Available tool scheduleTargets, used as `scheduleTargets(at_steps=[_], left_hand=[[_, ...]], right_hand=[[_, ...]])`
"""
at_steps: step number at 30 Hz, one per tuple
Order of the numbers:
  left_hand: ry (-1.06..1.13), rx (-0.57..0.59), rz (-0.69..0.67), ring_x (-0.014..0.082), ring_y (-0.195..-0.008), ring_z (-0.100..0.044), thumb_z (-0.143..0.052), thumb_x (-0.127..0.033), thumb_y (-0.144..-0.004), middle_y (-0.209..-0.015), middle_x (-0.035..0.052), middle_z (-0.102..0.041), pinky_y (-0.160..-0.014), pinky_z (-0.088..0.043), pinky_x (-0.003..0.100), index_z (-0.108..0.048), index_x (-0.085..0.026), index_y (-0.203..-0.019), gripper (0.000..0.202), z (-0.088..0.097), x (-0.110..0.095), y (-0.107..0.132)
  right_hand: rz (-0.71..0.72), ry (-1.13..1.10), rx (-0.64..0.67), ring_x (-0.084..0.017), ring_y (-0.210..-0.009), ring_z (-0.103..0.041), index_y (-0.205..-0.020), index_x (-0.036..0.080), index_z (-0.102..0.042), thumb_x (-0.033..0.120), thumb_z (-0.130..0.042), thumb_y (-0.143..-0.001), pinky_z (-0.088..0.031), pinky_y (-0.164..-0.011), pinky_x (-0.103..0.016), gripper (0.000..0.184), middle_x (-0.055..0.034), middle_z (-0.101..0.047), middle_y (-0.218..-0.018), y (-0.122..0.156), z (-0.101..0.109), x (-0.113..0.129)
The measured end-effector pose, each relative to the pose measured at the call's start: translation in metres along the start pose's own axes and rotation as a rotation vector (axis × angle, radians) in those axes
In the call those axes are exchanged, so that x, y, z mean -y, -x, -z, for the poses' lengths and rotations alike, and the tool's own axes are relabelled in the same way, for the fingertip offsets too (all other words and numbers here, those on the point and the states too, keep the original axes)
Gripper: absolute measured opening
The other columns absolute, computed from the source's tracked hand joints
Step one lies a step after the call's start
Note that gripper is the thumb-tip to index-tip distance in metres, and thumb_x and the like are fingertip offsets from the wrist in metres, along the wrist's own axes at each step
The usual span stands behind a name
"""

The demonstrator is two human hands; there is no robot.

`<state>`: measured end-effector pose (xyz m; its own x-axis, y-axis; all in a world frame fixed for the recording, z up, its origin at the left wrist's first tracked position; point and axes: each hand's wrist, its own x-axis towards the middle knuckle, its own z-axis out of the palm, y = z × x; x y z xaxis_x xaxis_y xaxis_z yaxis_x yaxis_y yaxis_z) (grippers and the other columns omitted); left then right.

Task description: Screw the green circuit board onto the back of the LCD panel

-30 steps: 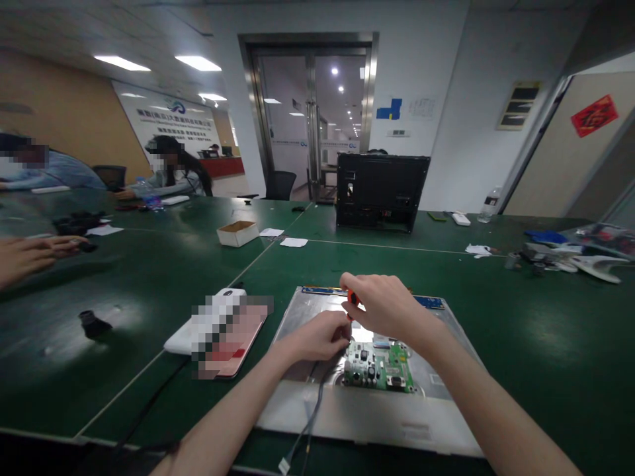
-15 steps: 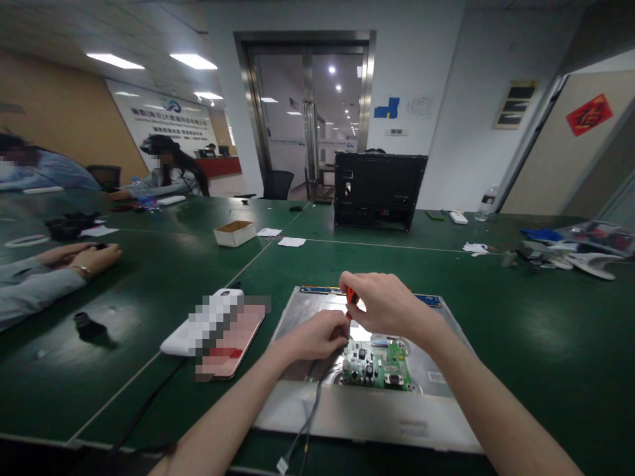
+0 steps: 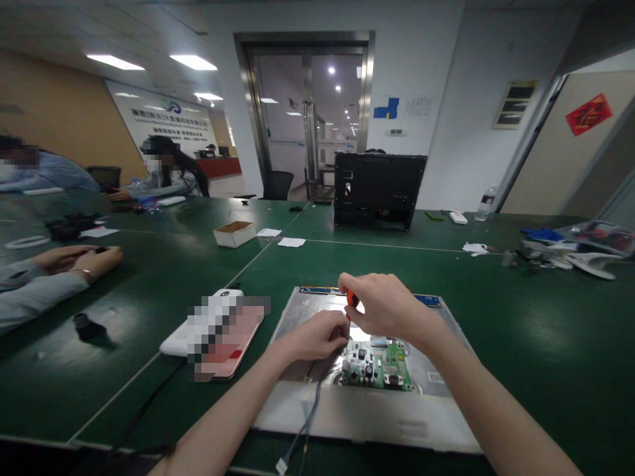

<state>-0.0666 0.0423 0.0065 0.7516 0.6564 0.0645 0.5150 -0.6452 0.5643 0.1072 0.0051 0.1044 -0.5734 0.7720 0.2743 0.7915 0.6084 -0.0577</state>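
Hands at work over a flat, dull-silver metal panel (image 3: 367, 416) lying on the smooth green table (image 3: 520, 344). The right hand (image 3: 387, 307) is closed round an orange-handled screwdriver (image 3: 351, 299), just above a small green circuit board (image 3: 380, 365) studded with dark components. The left hand (image 3: 317, 334) is curled, fingertips pinched together at the board's upper-left corner; what they pinch is hidden. A thin grey cable (image 3: 308, 416) trails over the panel's near edge.

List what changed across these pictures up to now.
A co-worker's hands slid rightward along the table, grey sleeve now showing. The right hand still grips the orange screwdriver, the left hand stays pinched beside its tip above the circuit board.
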Motion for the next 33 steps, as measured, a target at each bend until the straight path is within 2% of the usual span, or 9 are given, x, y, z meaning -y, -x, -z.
scheduleTargets(at_steps=[4, 9, 16, 24, 30, 33], left_hand=[[-0.018, -0.004, 0.013, 0.0137, -0.064, -0.052, -0.055, -0.008, -0.074, -0.070, -0.0008, -0.058, -0.059, -0.038, 0.023, -0.059, -0.016, -0.078, 0.010, 0.0009, -0.0023, 0.0005], [-0.011, 0.002, 0.001, 0.0149, -0.070, -0.054, -0.056, -0.010, -0.075, -0.079, 0.0011, -0.062, -0.063, -0.039, 0.023, -0.059, -0.016, -0.082, 0.010, -0.0008, 0.0015, -0.0001], [-0.030, -0.016, -0.003, 0.0143, -0.068, -0.052, -0.053, -0.008, -0.075, -0.073, -0.0004, -0.058, -0.061, -0.038, 0.023, -0.056, -0.016, -0.076, 0.009, -0.0024, 0.0027, 0.0001], [-0.011, 0.006, 0.025, 0.0149, -0.069, -0.053, -0.052, -0.008, -0.075, -0.074, -0.0003, -0.059, -0.062, -0.038, 0.024, -0.055, -0.017, -0.076, 0.009, -0.0029, 0.0030, -0.0002], [-0.010, 0.037, 0.056, 0.0154, -0.070, -0.054, -0.053, -0.010, -0.076, -0.075, 0.0000, -0.060, -0.062, -0.039, 0.024, -0.058, -0.017, -0.079, 0.009, -0.0016, 0.0019, -0.0007], [-0.001, 0.037, 0.045, 0.0159, -0.073, -0.055, -0.053, -0.009, -0.077, -0.077, 0.0005, -0.062, -0.064, -0.041, 0.024, -0.058, -0.017, -0.080, 0.010, -0.0003, -0.0001, -0.0003]], right_hand=[[-0.062, 0.096, -0.018, -0.015, -0.061, -0.057, -0.089, 0.022, -0.052, 0.034, -0.052, -0.084, -0.014, -0.050, -0.028, 0.014, -0.0019, -0.067, -0.074, -0.0034, -0.0038, -0.0005], [-0.035, 0.025, -0.017, -0.014, -0.062, -0.056, -0.094, 0.021, -0.049, 0.021, -0.054, -0.077, -0.014, -0.049, -0.028, 0.018, -0.0005, -0.067, -0.077, -0.0031, -0.0040, 0.0001], [-0.048, 0.125, -0.056, -0.014, -0.060, -0.056, -0.090, 0.021, -0.050, 0.035, -0.054, -0.083, -0.013, -0.048, -0.028, 0.016, -0.0008, -0.066, -0.073, -0.0046, -0.0076, -0.0011], [-0.019, 0.098, -0.063, -0.012, -0.058, -0.053, -0.090, 0.021, -0.050, 0.027, -0.052, -0.082, -0.013, -0.048, -0.028, 0.010, 0.0006, -0.066, -0.075, -0.0042, -0.0065, 0.0006], [-0.021, 0.128, -0.047, -0.014, -0.061, -0.054, -0.088, 0.022, -0.053, 0.038, -0.052, -0.086, -0.013, -0.050, -0.028, 0.016, -0.0012, -0.066, -0.075, -0.0057, -0.0063, 0.0011], [-0.007, 0.093, -0.033, -0.013, -0.061, -0.053, -0.089, 0.021, -0.052, 0.033, -0.052, -0.085, -0.013, -0.050, -0.028, 0.012, -0.0011, -0.066, -0.076, -0.0065, -0.0069, 0.0004]])
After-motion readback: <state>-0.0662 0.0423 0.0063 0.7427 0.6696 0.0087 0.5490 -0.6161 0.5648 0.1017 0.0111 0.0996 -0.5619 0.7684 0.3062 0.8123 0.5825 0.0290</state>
